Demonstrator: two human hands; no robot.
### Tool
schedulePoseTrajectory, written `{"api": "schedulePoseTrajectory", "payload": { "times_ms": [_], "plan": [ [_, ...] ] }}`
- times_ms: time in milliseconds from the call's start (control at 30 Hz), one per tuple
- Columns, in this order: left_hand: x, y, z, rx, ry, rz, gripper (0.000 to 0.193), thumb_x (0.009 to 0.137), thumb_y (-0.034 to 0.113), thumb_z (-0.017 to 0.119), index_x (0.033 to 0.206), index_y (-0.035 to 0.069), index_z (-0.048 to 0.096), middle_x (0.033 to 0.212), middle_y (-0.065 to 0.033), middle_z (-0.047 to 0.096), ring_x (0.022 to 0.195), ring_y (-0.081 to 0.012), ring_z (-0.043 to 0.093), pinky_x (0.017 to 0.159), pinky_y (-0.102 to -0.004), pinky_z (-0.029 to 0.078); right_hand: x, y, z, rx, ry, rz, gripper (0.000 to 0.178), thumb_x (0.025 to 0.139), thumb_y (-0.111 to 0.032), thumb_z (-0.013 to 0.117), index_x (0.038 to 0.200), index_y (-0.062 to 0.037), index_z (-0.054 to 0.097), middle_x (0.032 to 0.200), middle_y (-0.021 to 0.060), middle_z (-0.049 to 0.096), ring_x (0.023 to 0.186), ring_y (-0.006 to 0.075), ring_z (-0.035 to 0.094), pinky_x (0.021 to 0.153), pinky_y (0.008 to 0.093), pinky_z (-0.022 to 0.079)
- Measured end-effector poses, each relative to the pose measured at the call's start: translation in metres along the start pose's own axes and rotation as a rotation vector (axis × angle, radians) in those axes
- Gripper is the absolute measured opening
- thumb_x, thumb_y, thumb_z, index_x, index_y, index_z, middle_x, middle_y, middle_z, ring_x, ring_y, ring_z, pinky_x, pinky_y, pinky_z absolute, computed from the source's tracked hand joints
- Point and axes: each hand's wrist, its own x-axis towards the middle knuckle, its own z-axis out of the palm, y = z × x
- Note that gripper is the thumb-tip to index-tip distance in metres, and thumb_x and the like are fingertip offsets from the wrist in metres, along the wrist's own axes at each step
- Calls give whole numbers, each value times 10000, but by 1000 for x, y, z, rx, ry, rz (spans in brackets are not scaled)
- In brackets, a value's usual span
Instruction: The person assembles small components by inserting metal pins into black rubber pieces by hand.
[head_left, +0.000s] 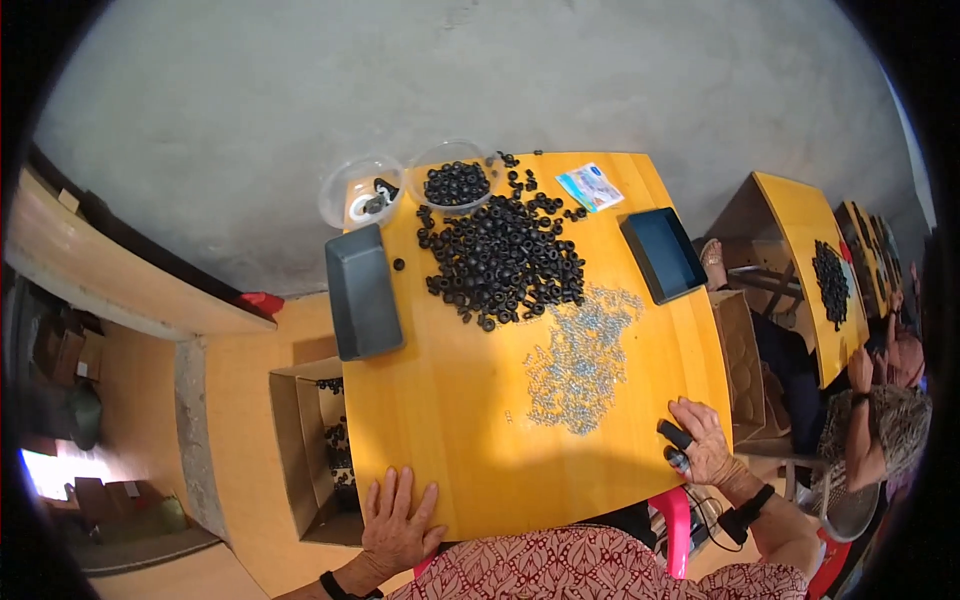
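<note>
Both hands rested empty on the yellow wooden bench, the left hand with fingers spread flat at its near edge, the right hand loosely curled beside the scattered small silver metal pieces, below the heap of black rubber rings.

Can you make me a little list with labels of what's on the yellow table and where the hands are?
table: yellow wooden top
middle pile: black rubber rings
smaller pile: tiny silvery metal bits
bowls: two clear ones, the right bowl full of rings
trays: dark tray at the left, dark tray at the right
left hand: flat on the near table edge
right hand: at the right edge, black covers on two fingers
</note>
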Motion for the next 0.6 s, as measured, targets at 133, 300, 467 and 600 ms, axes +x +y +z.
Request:
{"api": "schedulePoseTrajectory", "payload": {
  "times_ms": [133, 300, 467, 600],
  "plan": [
    [1, 1, 1, 24, -8, -13, 684, 844, 482, 626, 1402, 115, 482, 1469, -299, 332, 1379, -470, 294, 1108, -581, 201, 0, -4, -2, -30, -34, 31, 435, 859, -284, 613, 1260, -121, 576, 1412, 184, 450, 1288, 380, 430, 1040, 521, 350],
    [1, 0, 2, 37, 7, -12, 682, 837, 470, 629, 1397, 110, 485, 1469, -303, 330, 1374, -473, 298, 1102, -586, 209, -4, 2, 7, -21, -22, 3, 526, 808, -266, 681, 1298, -131, 548, 1427, 183, 429, 1304, 374, 411, 1054, 529, 334],
    [-1, -1, 4, 47, 34, -24, 668, 843, 470, 608, 1390, 107, 485, 1472, -306, 326, 1364, -475, 312, 1090, -595, 226, -3, 5, 1, 10, -72, -25, 684, 677, -211, 787, 1308, -123, 538, 1443, 192, 399, 1312, 389, 397, 1044, 546, 338],
    [-2, 1, 5, 16, 27, -43, 630, 889, 494, 525, 1382, 104, 482, 1463, -312, 339, 1361, -473, 324, 1085, -601, 231, -4, 11, -2, 96, -78, -56, 628, 694, -226, 756, 1279, -101, 562, 1426, 208, 408, 1316, 397, 387, 1028, 552, 341]
  ]
}}
